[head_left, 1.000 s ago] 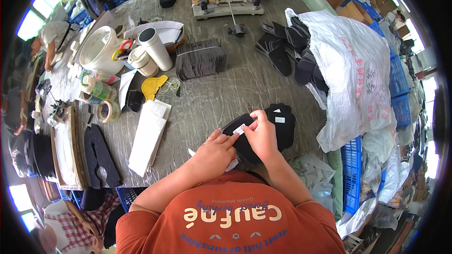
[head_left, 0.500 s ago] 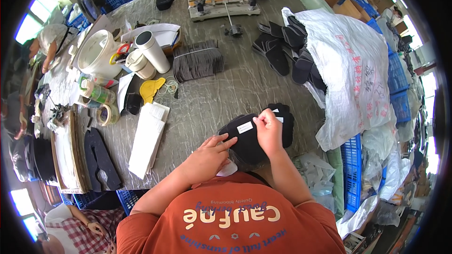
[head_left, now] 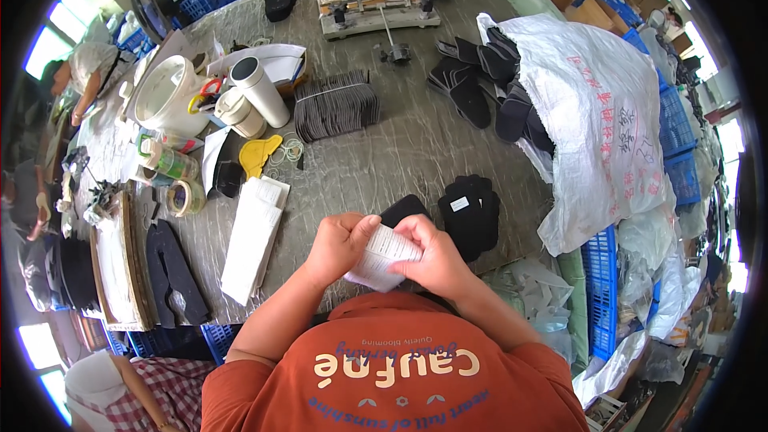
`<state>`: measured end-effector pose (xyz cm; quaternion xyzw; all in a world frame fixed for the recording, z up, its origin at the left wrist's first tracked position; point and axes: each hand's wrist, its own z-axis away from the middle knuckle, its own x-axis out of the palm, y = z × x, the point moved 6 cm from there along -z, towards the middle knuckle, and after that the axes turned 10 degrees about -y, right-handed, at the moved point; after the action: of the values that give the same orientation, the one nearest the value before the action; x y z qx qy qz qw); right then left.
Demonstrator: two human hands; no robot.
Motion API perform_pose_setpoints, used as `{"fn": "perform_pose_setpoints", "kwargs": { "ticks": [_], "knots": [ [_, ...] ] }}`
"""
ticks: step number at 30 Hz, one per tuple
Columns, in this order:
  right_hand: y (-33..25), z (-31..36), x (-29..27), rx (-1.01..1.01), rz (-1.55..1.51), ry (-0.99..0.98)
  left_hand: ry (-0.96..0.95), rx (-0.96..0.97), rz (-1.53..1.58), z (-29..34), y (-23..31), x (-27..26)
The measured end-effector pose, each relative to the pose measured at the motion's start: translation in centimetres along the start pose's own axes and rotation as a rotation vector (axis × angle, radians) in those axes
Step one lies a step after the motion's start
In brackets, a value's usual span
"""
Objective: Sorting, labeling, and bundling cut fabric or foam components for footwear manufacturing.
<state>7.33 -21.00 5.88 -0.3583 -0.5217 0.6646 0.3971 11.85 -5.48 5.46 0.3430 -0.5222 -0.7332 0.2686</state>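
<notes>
In front of my chest, both hands hold a small white sheet of printed labels [head_left: 390,246]. My left hand [head_left: 342,244] pinches its left edge between thumb and fingers. On the opposite edge, my right hand [head_left: 436,256] grips with thumb and bent fingers. Just beyond the sheet, a black fabric piece [head_left: 406,208] lies on the table, partly hidden by the sheet and my hands. To the right rests a small pile of similar black pieces [head_left: 474,228]; a white label [head_left: 459,204] sits on the top one.
A white woven sack [head_left: 600,112] on the right spills black pieces [head_left: 464,96]. Farther off are a banded grey-black stack [head_left: 336,104] and a clamped frame device [head_left: 380,0]. At left stand a white bucket [head_left: 166,96], a tumbler [head_left: 260,92], tape [head_left: 186,198] and long white strips [head_left: 254,236].
Both hands have left the black pieces and come together nearer my body, now holding the white label sheet. The labelled pile at right is uncovered.
</notes>
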Motion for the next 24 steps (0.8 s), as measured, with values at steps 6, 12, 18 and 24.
{"fn": "perform_pose_setpoints", "kwargs": {
  "ticks": [6, 12, 18, 24],
  "knots": [
    [0.9, -0.3, 0.3, -0.022, -0.079, 0.118, -0.023, 0.022, 0.11, 0.4, 1.4, -0.4],
    [1.7, -0.2, 0.4, 0.175, -0.056, -0.077, 0.02, -0.2, -0.106, 1.5, 0.6, -1.3],
    [2.4, -1.4, -2.7, -0.063, -0.417, 0.11, -0.21, 0.486, -0.398, 2.3, 2.9, 1.0],
    [-0.7, -2.7, -8.0, -0.356, 0.828, 0.665, -0.29, 0.442, -0.724, 1.8, 1.7, 4.1]
  ]
}}
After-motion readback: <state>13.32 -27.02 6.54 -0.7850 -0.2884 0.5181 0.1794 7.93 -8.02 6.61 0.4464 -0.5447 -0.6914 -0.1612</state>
